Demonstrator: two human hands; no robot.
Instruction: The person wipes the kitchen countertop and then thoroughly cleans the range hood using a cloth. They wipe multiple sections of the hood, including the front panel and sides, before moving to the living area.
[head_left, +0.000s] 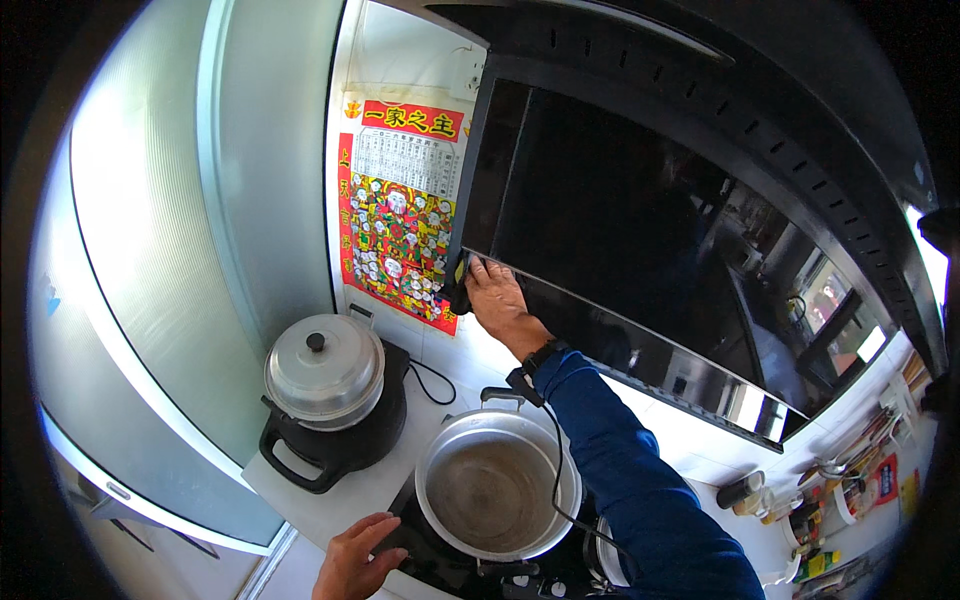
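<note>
My right hand (495, 295) is raised to the lower left corner of a black glass range hood (600, 195). Its fingers press a dark cloth (460, 291) against the hood's edge; part of the cloth is hidden behind them. Low in the view, my left hand (358, 556) hangs beside the black cooktop (420, 544), fingers apart and holding nothing. Between the hands, an uncovered aluminium pot (491, 495) stands on the cooktop, its inside bottom stained brown. My blue right sleeve passes over the pot's right side, and a cable from the wrist dangles across it.
A lidded aluminium pot (325, 367) sits on a black electric appliance (300, 457) at left. Behind it are a frosted glass door (262, 172) and a printed wall calendar (401, 217). Jars (741, 489) and bottles crowd the right counter. Another metal vessel (611, 555) is partly hidden under my sleeve.
</note>
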